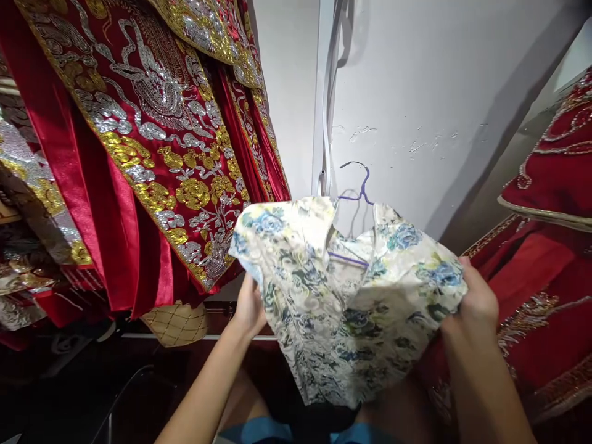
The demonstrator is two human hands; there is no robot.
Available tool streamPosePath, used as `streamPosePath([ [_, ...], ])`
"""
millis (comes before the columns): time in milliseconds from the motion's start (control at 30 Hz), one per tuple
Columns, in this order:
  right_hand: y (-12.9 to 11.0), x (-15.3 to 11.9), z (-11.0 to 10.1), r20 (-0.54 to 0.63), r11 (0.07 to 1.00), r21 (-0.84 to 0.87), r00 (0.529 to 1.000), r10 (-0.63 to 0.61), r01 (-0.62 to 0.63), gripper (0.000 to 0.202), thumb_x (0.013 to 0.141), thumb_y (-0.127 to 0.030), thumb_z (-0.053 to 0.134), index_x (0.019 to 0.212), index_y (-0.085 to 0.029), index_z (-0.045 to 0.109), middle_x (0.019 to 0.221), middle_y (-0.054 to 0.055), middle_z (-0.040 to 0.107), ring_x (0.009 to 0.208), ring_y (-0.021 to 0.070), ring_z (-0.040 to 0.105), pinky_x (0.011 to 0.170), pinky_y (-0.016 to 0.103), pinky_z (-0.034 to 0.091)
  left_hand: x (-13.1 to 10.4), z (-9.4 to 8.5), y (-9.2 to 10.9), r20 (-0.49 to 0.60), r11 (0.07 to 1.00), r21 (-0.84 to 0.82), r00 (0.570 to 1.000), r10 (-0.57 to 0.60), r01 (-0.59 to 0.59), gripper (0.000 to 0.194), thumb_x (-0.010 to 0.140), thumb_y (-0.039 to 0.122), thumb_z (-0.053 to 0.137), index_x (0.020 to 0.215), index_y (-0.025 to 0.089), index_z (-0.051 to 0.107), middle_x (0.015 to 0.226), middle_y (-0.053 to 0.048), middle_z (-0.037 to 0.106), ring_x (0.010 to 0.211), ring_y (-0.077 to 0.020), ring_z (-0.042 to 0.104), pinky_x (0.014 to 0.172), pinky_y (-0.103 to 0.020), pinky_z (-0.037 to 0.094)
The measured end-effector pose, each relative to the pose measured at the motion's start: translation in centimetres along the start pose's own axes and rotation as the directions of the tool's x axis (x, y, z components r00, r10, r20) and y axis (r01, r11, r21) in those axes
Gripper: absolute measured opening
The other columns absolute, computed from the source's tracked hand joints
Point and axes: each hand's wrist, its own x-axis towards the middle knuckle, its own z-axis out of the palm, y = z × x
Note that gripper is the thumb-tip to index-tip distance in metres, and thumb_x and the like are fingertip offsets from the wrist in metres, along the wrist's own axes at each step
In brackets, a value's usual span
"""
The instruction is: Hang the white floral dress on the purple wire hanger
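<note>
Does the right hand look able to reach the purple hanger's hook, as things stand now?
Probably yes: the hook rises uncovered above the floral garment, though the right hand would likely first release the garment's side.

From far away I see a bare left hand (250, 305), a bare right hand (478, 299), bare arms (208, 385), bare legs (243, 402) and bright blue clothes (263, 428)

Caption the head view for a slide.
Left hand and right hand hold a floral top on a purple hanger beside embroidered red garments.
</note>
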Motion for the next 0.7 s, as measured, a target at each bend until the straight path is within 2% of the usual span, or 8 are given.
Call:
streamPosePath([
  [67,0.2,0.4,0.9,-0.053,1.0,0.016,0.998,-0.018,0.019,0.019,0.084,-0.038,0.066,0.084,-0.02,0.068,0.081,0.005,0.074,0.074,0.0243,0.073,0.071,0.039,0.063,-0.6,-0.6,-1.2,-0.116,0.996,-0.085,0.993,-0.034,0.024,0.087,0.082,0.087,0.031,0.125,0.018,0.064,0.119,-0.015,0.071,0.13,-0.0357,0.054,0.106,-0.052,0.046],
  [100,0.5,0.5,1.3,-0.082,0.999,0.025,0.996,-0.02,0.022,0.017,0.083,-0.036,0.067,0.085,-0.019,0.068,0.082,0.004,0.073,0.071,0.022,0.072,0.068,0.036,0.063,-1.0,-0.7,-2.0,-0.186,0.993,-0.113,0.981,-0.059,0.039,0.085,0.079,0.086,0.041,0.124,0.018,0.066,0.121,-0.015,0.07,0.132,-0.0358,0.053,0.107,-0.051,0.045],
  [167,1.1,0.4,1.8,-0.125,0.999,0.049,0.992,-0.018,0.024,0.017,0.08,-0.033,0.072,0.088,-0.018,0.068,0.086,0.002,0.074,0.066,0.0176,0.071,0.062,0.031,0.062,-1.9,-0.9,-3.5,-0.294,0.994,-0.084,0.951,-0.095,0.074,0.074,0.072,0.075,0.066,0.119,0.018,0.068,0.124,-0.014,0.07,0.13,-0.0354,0.055,0.109,-0.047,0.044],
  [233,1.5,0.3,1.8,-0.116,0.997,0.075,0.993,-0.005,0.014,0.02,0.078,-0.032,0.075,0.091,-0.018,0.07,0.09,0.002,0.074,0.064,0.0154,0.069,0.056,0.028,0.061,-2.8,-0.7,-5.0,-0.323,0.992,-0.032,0.938,-0.122,0.118,0.065,0.066,0.058,0.082,0.115,0.016,0.07,0.124,-0.013,0.07,0.125,-0.0343,0.06,0.107,-0.043,0.045],
  [333,1.5,0.5,1.7,-0.105,0.995,0.097,0.994,-0.012,0.022,0.016,0.08,-0.031,0.073,0.089,-0.018,0.07,0.089,0.001,0.074,0.066,0.0152,0.07,0.051,0.026,0.059,-3.8,0.1,-6.5,-0.319,0.987,-0.04,0.935,-0.159,0.154,0.063,0.067,0.052,0.084,0.116,0.014,0.071,0.124,-0.013,0.071,0.122,-0.033,0.062,0.104,-0.04,0.048],
  [467,0.4,1.3,2.5,-0.131,0.996,0.083,0.991,-0.011,0.022,0.008,0.082,-0.028,0.068,0.081,-0.02,0.069,0.082,0.0,0.073,0.065,0.0157,0.069,0.052,0.027,0.059,-4.0,1.5,-6.5,-0.353,0.992,-0.073,0.927,-0.125,0.106,0.067,0.068,0.053,0.082,0.12,0.012,0.069,0.127,-0.015,0.069,0.125,-0.0332,0.06,0.105,-0.039,0.047],
  [600,0.4,0.9,3.2,-0.01,0.998,0.02,0.998,0.067,-0.066,0.018,0.082,-0.034,0.066,0.088,-0.019,0.072,0.079,0.003,0.073,0.066,0.0204,0.07,0.056,0.033,0.06,-3.9,1.8,-6.4,-0.366,0.997,-0.034,0.928,-0.071,0.062,0.066,0.068,0.052,0.082,0.119,0.013,0.07,0.129,-0.015,0.068,0.126,-0.0338,0.059,0.107,-0.039,0.045],
  [700,1.5,-0.1,2.3,0.03,0.995,-0.087,0.998,0.055,-0.053,0.029,0.08,-0.044,0.068,0.093,-0.018,0.071,0.079,0.005,0.073,0.072,0.0239,0.071,0.06,0.035,0.06,-4.8,1.5,-7.9,-0.386,0.996,-0.036,0.918,-0.092,0.084,0.07,0.068,0.055,0.081,0.122,0.013,0.067,0.128,-0.015,0.068,0.127,-0.0346,0.058,0.108,-0.042,0.044],
])
